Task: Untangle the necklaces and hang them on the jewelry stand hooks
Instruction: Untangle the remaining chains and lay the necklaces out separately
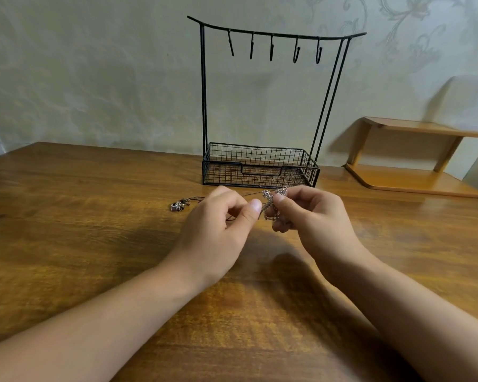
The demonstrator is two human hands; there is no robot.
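A tangle of silver necklace chains (268, 206) hangs between my two hands, just above the wooden table (94, 216). My left hand (221, 230) pinches it from the left with thumb and fingers. My right hand (312, 216) pinches it from the right. A thin dark cord runs left from the tangle to a small silver pendant (178, 206) lying on the table. Behind stands the black wire jewelry stand (260, 166), with a mesh basket base and several bare hooks (295, 52) on its curved top bar.
A small wooden two-tier shelf (414, 172) sits at the back right against the patterned wall. The stand is close behind my hands, its basket front about a hand's width away.
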